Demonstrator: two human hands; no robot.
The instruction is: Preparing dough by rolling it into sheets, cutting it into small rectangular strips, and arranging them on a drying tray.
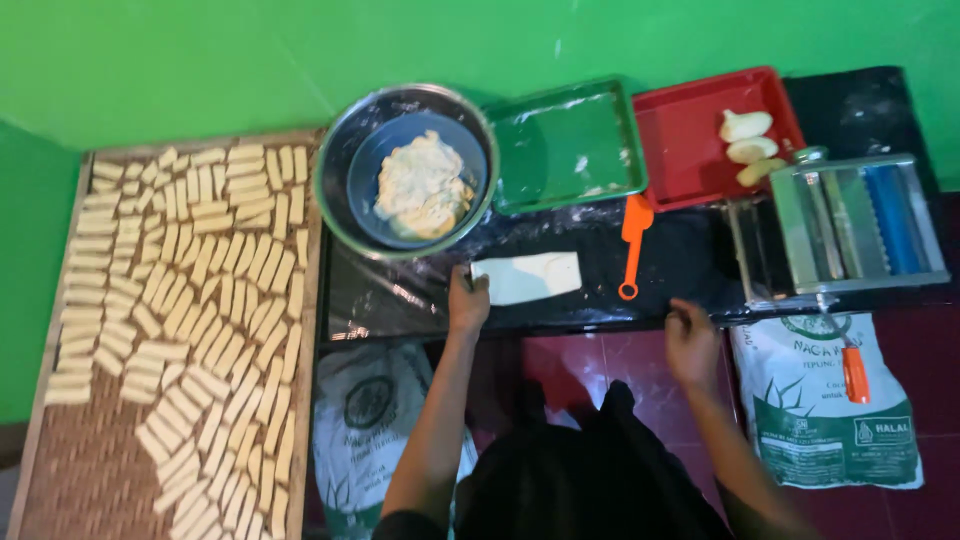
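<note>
A flat rectangular sheet of pale dough [528, 277] lies on the black worktop [690, 262]. My left hand [466, 301] rests at the sheet's left end, touching its edge with the fingers bent. My right hand [692, 340] hangs at the worktop's front edge, fingers curled, with nothing visible in it. An orange plastic scraper [633, 243] lies just right of the dough sheet.
A steel bowl [405, 170] holds a blue bowl of dough. A green tray [566, 145] and a red tray [690, 135] with dough lumps sit behind. A metal dough roller machine [850, 230] stands right. A woven tray [90, 470] carries several cut dough strips. Two printed sacks lie below.
</note>
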